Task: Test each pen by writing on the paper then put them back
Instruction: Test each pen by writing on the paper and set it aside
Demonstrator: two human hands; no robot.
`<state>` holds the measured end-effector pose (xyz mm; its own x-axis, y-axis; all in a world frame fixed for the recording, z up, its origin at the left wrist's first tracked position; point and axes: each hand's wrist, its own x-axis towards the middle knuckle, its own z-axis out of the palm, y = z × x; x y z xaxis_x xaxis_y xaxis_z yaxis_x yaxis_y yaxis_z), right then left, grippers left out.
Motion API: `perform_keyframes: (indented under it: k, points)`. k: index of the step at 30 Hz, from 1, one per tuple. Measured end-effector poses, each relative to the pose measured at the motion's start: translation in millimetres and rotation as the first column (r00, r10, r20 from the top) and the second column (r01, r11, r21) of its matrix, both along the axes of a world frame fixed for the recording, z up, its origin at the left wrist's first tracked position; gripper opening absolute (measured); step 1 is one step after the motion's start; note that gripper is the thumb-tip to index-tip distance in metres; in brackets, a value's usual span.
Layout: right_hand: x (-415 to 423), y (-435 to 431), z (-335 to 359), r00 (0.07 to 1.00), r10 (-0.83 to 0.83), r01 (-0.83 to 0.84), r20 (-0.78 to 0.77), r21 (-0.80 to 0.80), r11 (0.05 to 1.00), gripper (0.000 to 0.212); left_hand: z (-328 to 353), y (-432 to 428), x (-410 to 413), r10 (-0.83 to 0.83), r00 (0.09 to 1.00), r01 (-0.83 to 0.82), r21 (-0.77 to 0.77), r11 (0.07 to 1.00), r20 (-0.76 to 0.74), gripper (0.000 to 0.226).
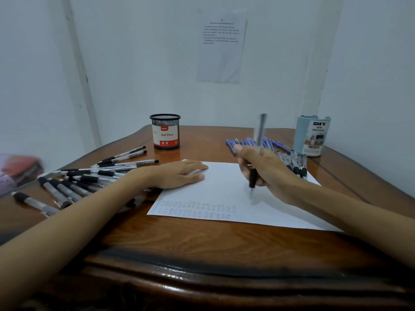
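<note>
Grey pen (260,131), motion-blurred, tip hard to make out, gripped by curled fingers of right hand (267,172) above paper (224,191) — left hand (179,173), fingers straight, rests flat on its corner.

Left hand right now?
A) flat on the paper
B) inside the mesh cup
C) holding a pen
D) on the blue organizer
A: the left hand lies flat, fingers straight, on the far left corner of the paper. Only the right hand grips a pen.
</note>
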<state>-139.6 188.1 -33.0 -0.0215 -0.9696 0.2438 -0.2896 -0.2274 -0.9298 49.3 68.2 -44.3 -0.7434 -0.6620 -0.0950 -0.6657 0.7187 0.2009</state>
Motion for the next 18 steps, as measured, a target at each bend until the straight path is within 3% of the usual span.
perform_keyframes:
  k: [2,7,15,18]
  points:
    - [0.6,-0.9,-2.7,1.000,-0.002,0.002,-0.013,-0.010,1.000,0.020,-0.6,-0.3,-0.2,0.002,1.000,-0.002,-0.001,1.000,-0.001,0.051]
    - [-0.5,-2.3,-7.7,0.999,0.027,-0.025,0.041,-0.053,0.998,0.031,-0.9,-1.8,-0.7,-0.002,1.000,0.002,0.004,1.000,-0.007,0.051]
    - [-1.6,-3.2,-8.9,0.998,-0.058,0.058,-0.006,0.037,0.998,0.016,-2.8,-6.4,-0.5,0.002,1.000,-0.002,-0.002,1.000,-0.002,0.052]
    - [-3.4,-5.8,-8.5,0.999,-0.040,0.039,0.020,0.044,0.998,0.027,-3.3,-7.7,0.0,0.001,1.000,-0.001,-0.006,1.000,-0.003,0.052]
